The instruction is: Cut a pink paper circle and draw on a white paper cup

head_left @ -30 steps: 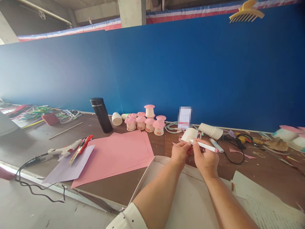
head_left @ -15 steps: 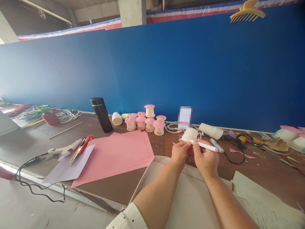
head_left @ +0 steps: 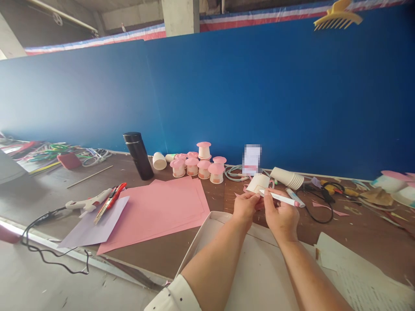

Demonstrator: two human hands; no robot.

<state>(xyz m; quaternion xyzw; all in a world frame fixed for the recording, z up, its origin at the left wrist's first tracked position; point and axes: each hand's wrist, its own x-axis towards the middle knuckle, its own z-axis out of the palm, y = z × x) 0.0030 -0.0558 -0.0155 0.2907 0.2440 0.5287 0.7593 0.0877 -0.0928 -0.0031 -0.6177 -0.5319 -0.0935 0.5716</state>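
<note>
My left hand (head_left: 245,208) is closed on the lower edge of a white paper cup (head_left: 257,182), which is tilted upside down. A thin outline shows on the cup's side. In my right hand (head_left: 282,217) is a white marker pen (head_left: 280,198) with a pink end, its tip against the cup near the outline. Behind to the left stand several upturned paper cups with pink paper tops (head_left: 216,170). A stack of nested paper cups (head_left: 287,177) lies on its side to the right of the cup, beside a glue stick (head_left: 295,197).
Pink paper sheets (head_left: 168,207) lie left, with a lilac sheet (head_left: 97,226), a utility knife (head_left: 110,201) and a glue gun (head_left: 89,202) on top. A black thermos (head_left: 138,156) stands behind them. Black cables (head_left: 324,218) and paper scraps are at right; a blue partition (head_left: 259,95) rises behind.
The pen's pink end has shifted very slightly to the right with my right hand. Otherwise the hands and cup look the same.
</note>
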